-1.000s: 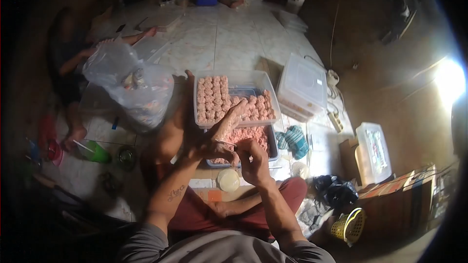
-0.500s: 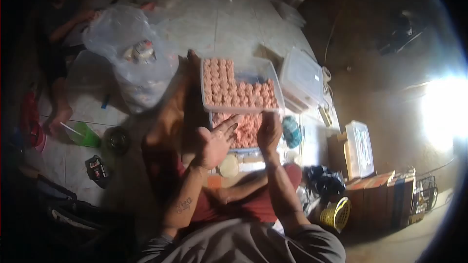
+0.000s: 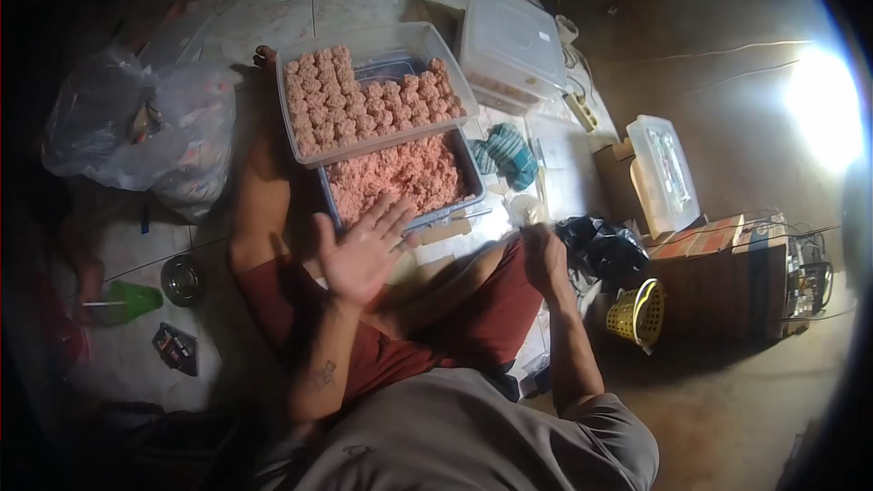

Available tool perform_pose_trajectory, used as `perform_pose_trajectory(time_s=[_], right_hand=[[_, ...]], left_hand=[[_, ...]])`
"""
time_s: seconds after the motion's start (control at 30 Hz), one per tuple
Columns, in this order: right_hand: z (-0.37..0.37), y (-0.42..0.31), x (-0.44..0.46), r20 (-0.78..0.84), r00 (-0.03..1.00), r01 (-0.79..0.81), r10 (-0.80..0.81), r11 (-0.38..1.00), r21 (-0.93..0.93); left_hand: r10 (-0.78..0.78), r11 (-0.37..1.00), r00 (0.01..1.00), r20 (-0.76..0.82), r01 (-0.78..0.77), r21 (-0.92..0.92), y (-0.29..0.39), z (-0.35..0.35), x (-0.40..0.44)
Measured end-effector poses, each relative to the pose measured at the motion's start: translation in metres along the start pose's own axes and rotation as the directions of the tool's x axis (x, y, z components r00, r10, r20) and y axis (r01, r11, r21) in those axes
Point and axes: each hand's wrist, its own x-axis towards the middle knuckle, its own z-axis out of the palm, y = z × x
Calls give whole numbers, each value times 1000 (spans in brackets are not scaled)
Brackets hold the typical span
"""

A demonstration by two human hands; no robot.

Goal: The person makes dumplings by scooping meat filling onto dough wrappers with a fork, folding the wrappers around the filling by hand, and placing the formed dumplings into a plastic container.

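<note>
My left hand (image 3: 359, 259) is open, palm up with fingers spread, in front of a blue-rimmed tub (image 3: 477, 184) of loose pink crumbly mixture (image 3: 400, 173). Resting across that tub's far side is a clear plastic box (image 3: 314, 161), holding rows of small pink clumps (image 3: 336, 105) with a gap at its back right. My right hand (image 3: 545, 262) is closed above my right knee, near a small pale, see-through container (image 3: 526, 210). Whatever its fingers hold, if anything, is hidden.
A teal cloth (image 3: 511, 155) and a lidded clear box (image 3: 514, 41) are right of the tub. A yellow basket (image 3: 637, 314) and black plastic bag (image 3: 605, 250) lie at right. Left are a large plastic bag (image 3: 195, 118), a green cup (image 3: 135, 301) and another person's hand (image 3: 88, 279).
My right hand has left the near edge of the clear box and moved back to the right, by the pale container. My left hand stays open before the tub. The camera view has shifted.
</note>
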Motion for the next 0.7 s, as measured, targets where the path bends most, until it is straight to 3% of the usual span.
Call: perform_pose_trajectory(time_s=[0.07,0.13,0.2,0.27,0.3,0.33,0.4,0.47,0.57,0.6,0.67,0.7], right_hand=[[-9,-38,-2,-98,992,94,-81,986,135],[4,-51,-10,-47,997,72,-60,946,316],[21,-64,-20,-155,936,350,-314,862,366],[38,-61,-29,-92,927,371,-364,850,373],[43,-52,-29,-95,930,364,-356,850,382],[48,-44,-28,-123,932,361,-339,880,308],[57,-31,-20,-157,933,355,-324,902,245],[56,-15,-14,-191,959,251,-210,940,230],[37,-14,10,-299,937,266,-182,925,271],[31,-14,22,-294,942,241,-163,937,254],[28,-8,50,-194,960,251,-201,924,287],[29,-4,62,-62,974,227,-219,955,192]], left_hand=[[-115,983,992,-43,107,-152,-23,-3,22],[-154,976,988,-3,152,-154,-47,-13,42],[-194,967,980,41,199,-162,-70,-11,59],[-168,982,948,-270,137,-130,-86,5,70],[-155,987,954,-256,157,-13,-93,9,70],[-158,987,951,-265,162,-6,-96,-7,68],[-221,947,948,230,264,-182,-96,-48,66],[-272,942,952,141,293,-166,-90,-11,48],[-225,974,950,-217,222,-38,-74,7,21],[-214,977,952,-220,211,-37,-69,3,15],[-160,969,939,-304,209,134,-57,-13,2],[-102,874,896,-432,288,391,-53,-21,-5]])
